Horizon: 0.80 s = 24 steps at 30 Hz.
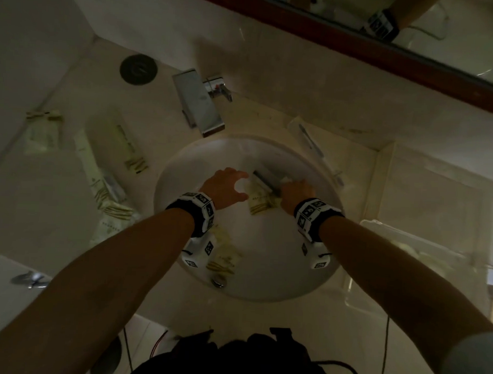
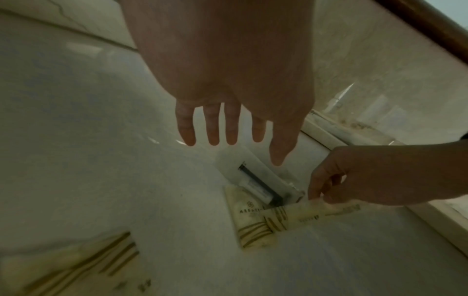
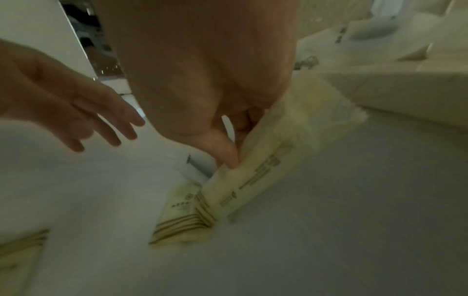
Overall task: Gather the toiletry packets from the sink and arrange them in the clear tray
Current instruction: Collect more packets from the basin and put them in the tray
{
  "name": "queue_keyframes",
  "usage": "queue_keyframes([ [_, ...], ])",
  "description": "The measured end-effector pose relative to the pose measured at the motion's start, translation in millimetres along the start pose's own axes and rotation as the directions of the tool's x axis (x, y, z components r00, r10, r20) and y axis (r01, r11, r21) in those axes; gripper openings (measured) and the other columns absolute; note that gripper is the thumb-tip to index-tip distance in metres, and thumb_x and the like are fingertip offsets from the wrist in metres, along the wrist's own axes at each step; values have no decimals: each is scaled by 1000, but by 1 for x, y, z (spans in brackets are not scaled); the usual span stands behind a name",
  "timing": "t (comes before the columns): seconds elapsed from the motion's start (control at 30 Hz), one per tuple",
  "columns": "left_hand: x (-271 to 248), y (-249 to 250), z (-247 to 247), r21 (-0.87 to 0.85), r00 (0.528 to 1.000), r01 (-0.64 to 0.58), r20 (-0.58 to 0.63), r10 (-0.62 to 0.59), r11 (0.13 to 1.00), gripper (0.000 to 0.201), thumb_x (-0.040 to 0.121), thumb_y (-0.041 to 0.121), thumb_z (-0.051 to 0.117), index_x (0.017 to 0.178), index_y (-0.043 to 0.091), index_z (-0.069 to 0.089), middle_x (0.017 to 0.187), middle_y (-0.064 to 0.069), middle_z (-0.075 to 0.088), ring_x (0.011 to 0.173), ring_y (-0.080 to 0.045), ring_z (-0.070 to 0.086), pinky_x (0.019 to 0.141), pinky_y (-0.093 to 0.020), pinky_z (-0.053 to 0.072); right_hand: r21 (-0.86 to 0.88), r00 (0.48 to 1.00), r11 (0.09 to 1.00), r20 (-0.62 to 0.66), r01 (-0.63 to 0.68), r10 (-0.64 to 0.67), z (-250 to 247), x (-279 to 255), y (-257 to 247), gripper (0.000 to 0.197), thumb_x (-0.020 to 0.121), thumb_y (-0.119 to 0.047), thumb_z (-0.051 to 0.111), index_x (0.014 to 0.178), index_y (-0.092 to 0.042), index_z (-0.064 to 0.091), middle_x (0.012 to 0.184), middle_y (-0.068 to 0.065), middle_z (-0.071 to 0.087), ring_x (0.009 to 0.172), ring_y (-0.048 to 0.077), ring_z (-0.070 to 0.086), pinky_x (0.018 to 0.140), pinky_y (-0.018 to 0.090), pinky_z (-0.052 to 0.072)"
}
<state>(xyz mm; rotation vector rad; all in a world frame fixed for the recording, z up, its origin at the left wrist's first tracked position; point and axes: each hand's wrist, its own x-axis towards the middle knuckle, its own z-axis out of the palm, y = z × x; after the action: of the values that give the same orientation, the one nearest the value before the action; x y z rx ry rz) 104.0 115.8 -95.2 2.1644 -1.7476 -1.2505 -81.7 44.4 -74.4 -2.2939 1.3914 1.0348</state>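
Observation:
Both hands are inside the round white sink (image 1: pixel 267 282). My right hand (image 1: pixel 288 185) (image 3: pixel 233 160) pinches one end of a long cream packet (image 3: pixel 266 170) (image 2: pixel 316 212) between thumb and fingers; its other end rests on a square cream packet (image 1: pixel 260 201) (image 2: pixel 248 222) (image 3: pixel 182 224). Behind them lies a white packet with a dark item inside (image 1: pixel 265 177) (image 2: pixel 258 180). My left hand (image 1: pixel 240 183) (image 2: pixel 228 136) hovers over these with straight fingers, holding nothing. Another cream packet (image 1: pixel 226 260) (image 2: pixel 76 266) lies near the drain. The clear tray (image 1: pixel 422 249) stands on the counter to the right.
A chrome faucet (image 1: pixel 198 101) juts over the sink's far rim. Several cream packets (image 1: pixel 109 165) lie scattered on the counter to the left. A wrapped toothbrush (image 1: pixel 311 141) lies on the counter behind the sink. The drain plug (image 1: pixel 219 279) sits at the basin's near side.

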Motion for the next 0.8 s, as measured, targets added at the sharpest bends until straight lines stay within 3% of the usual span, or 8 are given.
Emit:
queue_keyframes([
  [0.17,-2,8,0,-25,996,-61,62,62,998,67,88,39,62,146,33,29,150,-8,32,135,-30,35,112,-43,31,193,998,979,-32,61,-56,-7,-8,-6,32,95,-18,43,119,-1,58,123,18,58,107,35,59,87,39,49],
  [0.23,-3,12,-1,-23,992,-64,104,66,998,65,91,39,59,147,32,28,151,-8,32,135,-29,35,113,-40,30,297,996,951,-34,85,-78,-8,-11,-10,32,97,-18,40,117,-3,61,122,17,59,108,34,58,91,40,49],
  [0.3,-6,14,-3,-9,988,-45,145,46,999,57,93,38,56,144,27,36,142,-9,45,128,-28,45,108,-35,35,401,994,909,-51,113,-101,-8,-15,-13,34,97,-18,39,119,-6,62,124,15,60,110,33,57,96,39,47],
  [0.4,-11,15,-10,16,986,-29,165,26,999,32,94,26,56,124,18,58,120,-12,64,110,-27,59,97,-32,46,518,990,844,-59,141,-129,-8,-22,-17,33,98,-15,39,123,-13,60,131,8,56,116,29,53,98,35,42],
  [0.5,-17,15,-15,48,989,-24,144,17,999,22,93,14,52,110,13,67,114,-13,66,103,-29,62,92,-38,50,565,986,809,-66,163,-153,-5,-30,-22,33,95,-7,40,119,-13,62,131,8,56,116,28,52,98,34,42],
  [0.57,-22,14,-16,25,990,-9,141,6,1000,20,93,18,55,107,14,67,113,-13,66,102,-29,62,92,-39,51,581,985,797,-62,165,-159,-2,-34,-26,34,93,-5,40,117,-13,63,128,11,57,113,28,54,95,34,45],
  [0.7,-32,9,-16,76,987,0,160,-12,997,27,89,20,60,115,15,65,113,-11,66,102,-25,62,84,-26,47,606,987,780,-65,156,-147,-1,-46,-33,33,91,-7,42,115,-13,63,125,9,59,113,27,55,92,33,45],
  [0.8,-39,8,-17,107,990,15,135,-29,994,24,88,18,58,110,13,68,112,-11,68,101,-25,63,84,-27,48,591,985,790,-59,164,-161,-4,-54,-35,32,91,-11,45,118,-14,61,127,8,58,114,26,54,93,33,44],
])
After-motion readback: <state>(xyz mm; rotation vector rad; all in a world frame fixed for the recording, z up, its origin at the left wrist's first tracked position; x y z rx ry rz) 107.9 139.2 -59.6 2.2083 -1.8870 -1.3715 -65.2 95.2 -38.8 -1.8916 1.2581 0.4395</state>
